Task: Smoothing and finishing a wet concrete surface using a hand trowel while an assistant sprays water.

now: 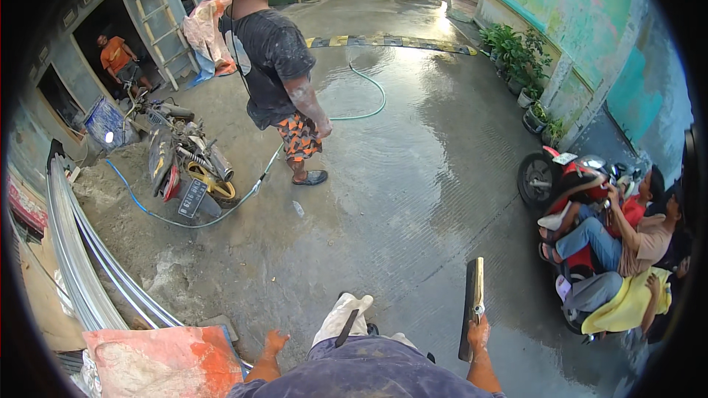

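Note:
My right hand (479, 330) is closed around a long, narrow metal-bladed hand tool (470, 298), like a trowel or float, held upright at my right side. My left hand (274, 341) hangs at my left side with fingers loosely apart and nothing in them. It is nearest to a weathered red-and-white sheet (162, 365) at the lower left, beside long pale strips (88, 258). My legs show below my dark shirt, on wet concrete.
A person in a dark shirt (273, 66) stands ahead beside hoses (376, 110) and a parked motorbike (184, 155). Riders on a red motorbike (590, 177) are close at right. Another person (118, 59) is in a doorway. Potted plants (516, 55) line the wall; a speed bump (391, 41) crosses behind.

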`<state>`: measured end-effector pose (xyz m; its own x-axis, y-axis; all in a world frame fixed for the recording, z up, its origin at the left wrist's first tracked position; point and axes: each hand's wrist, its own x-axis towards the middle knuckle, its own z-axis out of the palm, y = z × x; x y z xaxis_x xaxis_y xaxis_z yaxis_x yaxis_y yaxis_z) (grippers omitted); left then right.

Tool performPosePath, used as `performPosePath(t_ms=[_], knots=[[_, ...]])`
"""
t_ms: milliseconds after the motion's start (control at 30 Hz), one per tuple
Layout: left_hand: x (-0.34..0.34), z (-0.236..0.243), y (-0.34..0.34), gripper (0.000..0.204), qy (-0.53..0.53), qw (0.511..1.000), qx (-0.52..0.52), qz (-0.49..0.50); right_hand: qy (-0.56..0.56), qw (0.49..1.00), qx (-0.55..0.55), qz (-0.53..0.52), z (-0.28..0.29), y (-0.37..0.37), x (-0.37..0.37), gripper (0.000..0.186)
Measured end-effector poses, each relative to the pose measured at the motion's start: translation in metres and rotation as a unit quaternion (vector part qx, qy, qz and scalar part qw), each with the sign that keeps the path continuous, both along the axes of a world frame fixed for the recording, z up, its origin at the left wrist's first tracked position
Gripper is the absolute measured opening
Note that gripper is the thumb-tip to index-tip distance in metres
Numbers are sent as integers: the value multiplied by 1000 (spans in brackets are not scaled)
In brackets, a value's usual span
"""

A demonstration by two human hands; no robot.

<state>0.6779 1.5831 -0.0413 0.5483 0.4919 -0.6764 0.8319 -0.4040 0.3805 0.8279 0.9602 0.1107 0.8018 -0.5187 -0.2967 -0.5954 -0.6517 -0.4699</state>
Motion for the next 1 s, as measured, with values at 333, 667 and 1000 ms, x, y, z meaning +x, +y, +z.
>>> performPosePath(t_ms=[333,667,1000], knots=[[150,-30,-11,72,49,996,44,-53,-147,962,110,203,-17,72,209,32],[551,112,-70,62,-276,949,-83,-127,37,974,13,223,-63,-9,374,45],[640,73,-88,50,-112,960,27,-254,122,962,-38,240,-163,-98,525,64]])
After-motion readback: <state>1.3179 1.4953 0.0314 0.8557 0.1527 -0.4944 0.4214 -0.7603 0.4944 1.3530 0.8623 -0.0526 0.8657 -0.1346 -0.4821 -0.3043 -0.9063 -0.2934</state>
